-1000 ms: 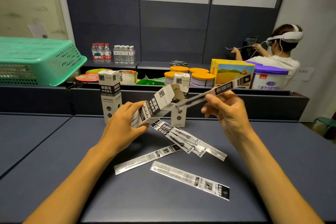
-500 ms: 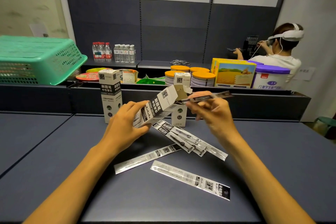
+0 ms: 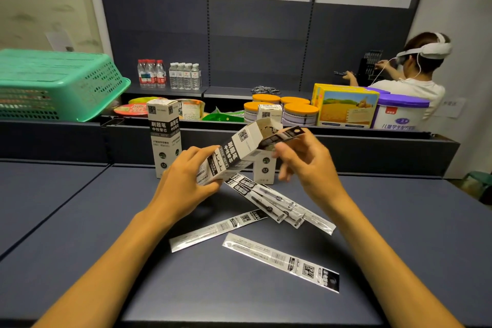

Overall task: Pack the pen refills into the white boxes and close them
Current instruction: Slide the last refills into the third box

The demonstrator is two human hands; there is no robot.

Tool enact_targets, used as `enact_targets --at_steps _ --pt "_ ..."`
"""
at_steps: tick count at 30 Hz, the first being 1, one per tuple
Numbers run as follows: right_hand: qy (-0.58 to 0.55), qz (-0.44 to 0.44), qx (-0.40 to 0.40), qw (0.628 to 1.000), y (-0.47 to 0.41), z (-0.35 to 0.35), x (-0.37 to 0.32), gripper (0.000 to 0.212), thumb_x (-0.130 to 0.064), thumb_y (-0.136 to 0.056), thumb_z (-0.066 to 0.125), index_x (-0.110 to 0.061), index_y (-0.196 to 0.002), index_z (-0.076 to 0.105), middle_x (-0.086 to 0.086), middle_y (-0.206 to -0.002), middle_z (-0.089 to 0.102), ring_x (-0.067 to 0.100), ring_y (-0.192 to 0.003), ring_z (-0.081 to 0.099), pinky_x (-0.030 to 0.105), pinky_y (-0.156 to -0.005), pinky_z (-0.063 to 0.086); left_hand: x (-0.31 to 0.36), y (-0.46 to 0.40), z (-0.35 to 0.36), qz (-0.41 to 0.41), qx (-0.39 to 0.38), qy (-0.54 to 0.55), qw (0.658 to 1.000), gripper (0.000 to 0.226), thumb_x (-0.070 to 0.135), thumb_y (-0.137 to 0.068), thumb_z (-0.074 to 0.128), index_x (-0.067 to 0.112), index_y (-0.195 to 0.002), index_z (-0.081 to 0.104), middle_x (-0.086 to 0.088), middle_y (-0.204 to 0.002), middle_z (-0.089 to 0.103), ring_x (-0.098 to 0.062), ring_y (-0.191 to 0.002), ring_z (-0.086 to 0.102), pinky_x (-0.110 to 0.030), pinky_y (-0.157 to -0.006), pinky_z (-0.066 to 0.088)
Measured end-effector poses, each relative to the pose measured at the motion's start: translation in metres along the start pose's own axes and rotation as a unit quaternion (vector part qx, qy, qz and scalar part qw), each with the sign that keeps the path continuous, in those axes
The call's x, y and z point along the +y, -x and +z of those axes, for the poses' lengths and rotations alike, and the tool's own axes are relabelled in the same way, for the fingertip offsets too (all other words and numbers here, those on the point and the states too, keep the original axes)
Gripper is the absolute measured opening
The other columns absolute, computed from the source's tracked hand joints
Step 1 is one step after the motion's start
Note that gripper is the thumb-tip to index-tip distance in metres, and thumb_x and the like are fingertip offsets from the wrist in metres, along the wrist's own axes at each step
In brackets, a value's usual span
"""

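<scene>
My left hand (image 3: 186,181) grips a white box (image 3: 234,153) tilted up to the right, its top flap open. My right hand (image 3: 306,165) pinches a packaged pen refill (image 3: 285,136) whose lower part is inside the box mouth; only its dark printed end sticks out. Several packaged refills lie on the table: a pile (image 3: 271,198) just below the box, one (image 3: 217,229) slanting left of centre, one (image 3: 282,261) nearest me. Two more white boxes stand upright behind, one at the left (image 3: 165,136) and one (image 3: 266,165) partly hidden by my hands.
The dark blue table (image 3: 80,234) ends at a low dark ledge. Behind it sit a green basket (image 3: 58,82), water bottles (image 3: 167,74), orange-lidded tins (image 3: 287,109), a yellow carton (image 3: 346,109) and a purple-lidded tub (image 3: 399,114). A person with a headset (image 3: 418,74) works at far right.
My right hand has moved left and down toward the box mouth, sliding the refill into the box until only its end shows. My left hand keeps the box tilted in place.
</scene>
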State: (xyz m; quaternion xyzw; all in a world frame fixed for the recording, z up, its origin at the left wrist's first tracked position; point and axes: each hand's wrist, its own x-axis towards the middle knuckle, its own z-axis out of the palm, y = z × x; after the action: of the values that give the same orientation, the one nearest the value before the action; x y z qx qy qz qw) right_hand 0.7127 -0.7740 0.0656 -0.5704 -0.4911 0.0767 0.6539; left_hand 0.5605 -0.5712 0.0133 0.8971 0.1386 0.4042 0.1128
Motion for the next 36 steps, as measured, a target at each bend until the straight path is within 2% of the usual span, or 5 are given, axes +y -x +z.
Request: enact_targets --at_steps 10,14,20,27,36 --pt "0.048 0.007 -0.074 0.996 0.002 -0.006 0.008 0.039 -0.04 -0.091 0.051 -0.028 -0.127 0.055 0.002 -0.088 0.067 0.017 -0.054 0.056 0.022 -0.053 0.049 0.0 0.001 0.001 0.0 -0.006 0.011 1.0 0.07 0.035 -0.078 0.077 0.03 -0.139 0.044 0.006 -0.12 0.055 -0.009 -0.106 0.049 -0.029 -0.079 0.052" --pt "0.068 0.029 0.003 0.997 -0.002 -0.015 0.011 0.016 -0.028 -0.095 0.057 -0.015 -0.101 0.064 -0.003 -0.077 0.066 0.013 -0.053 0.054 0.024 -0.052 0.048 -0.001 -0.001 -0.003 -0.008 0.008 0.014 1.0 0.069 0.032 -0.078 0.078 0.027 -0.139 0.046 0.003 -0.119 0.056 -0.008 -0.106 0.048 -0.026 -0.08 0.048" --pt "0.466 0.133 -0.173 0.857 -0.007 -0.007 0.033 0.027 -0.049 -0.087 0.065 -0.026 -0.102 0.066 -0.006 -0.116 0.065 0.015 -0.11 0.059 0.036 -0.088 0.053 -0.005 -0.005 -0.013 -0.023 0.007 0.018 1.0 0.068 0.032 -0.077 0.079 0.027 -0.137 0.047 0.004 -0.118 0.057 -0.009 -0.105 0.05 -0.031 -0.082 0.051" --pt "0.636 0.054 -0.175 0.75 -0.019 0.036 0.04 0.05 -0.063 -0.088 0.054 -0.015 -0.098 0.063 0.011 -0.119 0.065 0.03 -0.099 0.063 0.035 -0.073 0.049 -0.02 -0.01 -0.021 -0.027 0.005 0.008 1.0 0.068 0.034 -0.075 0.08 0.026 -0.135 0.048 0.003 -0.116 0.058 -0.014 -0.104 0.054 -0.037 -0.08 0.055" --pt "0.612 0.068 -0.167 0.77 -0.016 0.037 0.051 0.037 -0.05 -0.091 0.057 -0.017 -0.1 0.071 0.011 -0.125 0.064 0.031 -0.103 0.063 0.032 -0.071 0.048 -0.03 -0.003 -0.018 -0.016 0.012 0.029 0.999 0.069 0.033 -0.075 0.08 0.028 -0.136 0.048 0.005 -0.119 0.058 -0.014 -0.106 0.054 -0.038 -0.084 0.054"
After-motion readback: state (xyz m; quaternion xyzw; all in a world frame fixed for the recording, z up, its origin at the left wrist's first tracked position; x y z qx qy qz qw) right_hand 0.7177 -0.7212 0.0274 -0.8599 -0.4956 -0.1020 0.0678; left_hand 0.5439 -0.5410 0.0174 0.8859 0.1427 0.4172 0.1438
